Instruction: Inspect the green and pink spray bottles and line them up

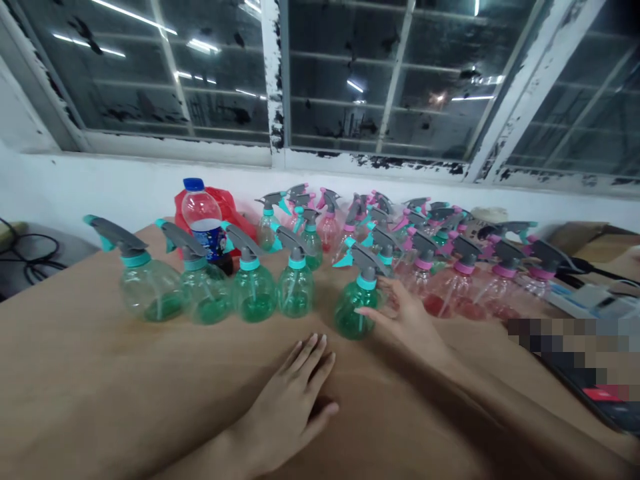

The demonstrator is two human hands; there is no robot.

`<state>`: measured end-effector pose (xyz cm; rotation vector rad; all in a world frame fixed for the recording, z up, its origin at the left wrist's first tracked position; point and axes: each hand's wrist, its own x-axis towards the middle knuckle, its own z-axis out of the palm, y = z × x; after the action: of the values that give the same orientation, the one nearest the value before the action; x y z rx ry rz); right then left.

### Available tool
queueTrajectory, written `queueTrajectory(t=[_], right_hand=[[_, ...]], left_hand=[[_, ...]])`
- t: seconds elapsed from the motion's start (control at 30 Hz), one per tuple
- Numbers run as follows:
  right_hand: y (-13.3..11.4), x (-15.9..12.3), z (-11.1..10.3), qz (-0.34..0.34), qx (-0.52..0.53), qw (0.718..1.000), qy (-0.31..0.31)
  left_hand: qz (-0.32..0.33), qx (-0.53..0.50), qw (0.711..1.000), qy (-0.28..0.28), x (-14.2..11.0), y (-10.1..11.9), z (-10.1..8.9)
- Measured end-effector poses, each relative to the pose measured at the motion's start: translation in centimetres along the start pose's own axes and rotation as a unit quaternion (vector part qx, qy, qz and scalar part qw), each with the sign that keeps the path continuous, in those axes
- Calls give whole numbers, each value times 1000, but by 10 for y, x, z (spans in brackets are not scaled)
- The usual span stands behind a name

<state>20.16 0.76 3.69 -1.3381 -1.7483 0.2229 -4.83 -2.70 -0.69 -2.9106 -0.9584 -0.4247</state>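
My right hand (407, 320) is closed around the lower body of a green spray bottle (353, 313) with a grey and turquoise trigger head. The bottle stands upright, tilted little if at all; whether its base touches the table cannot be told. My left hand (295, 387) lies flat on the table, fingers stretched out, holding nothing. To the left, a spray bottle with green liquid (297, 293) stands in a row with several others like it. Just right of my right hand is a pink spray bottle (445, 293) with a little red liquid.
Behind are crowded spray bottles (327, 227) with pink or turquoise collars. A blue-capped bottle (203, 213) stands before a red plastic bag (230, 207). At the right lie a dark device (565, 370) and a cardboard box (585, 243). A window frame (275, 80) rises behind the wooden table (150, 393).
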Motion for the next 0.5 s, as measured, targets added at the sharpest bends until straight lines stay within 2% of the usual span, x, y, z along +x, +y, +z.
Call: queueTrajectory(t=[0.2, 0.5], right_hand=[[-3, 23, 33, -9, -7, 1000, 27], [0, 46, 50, -22, 2, 999, 42]], left_hand=[[8, 19, 1000, -10, -10, 0, -7], [14, 29, 999, 23, -8, -2, -5]])
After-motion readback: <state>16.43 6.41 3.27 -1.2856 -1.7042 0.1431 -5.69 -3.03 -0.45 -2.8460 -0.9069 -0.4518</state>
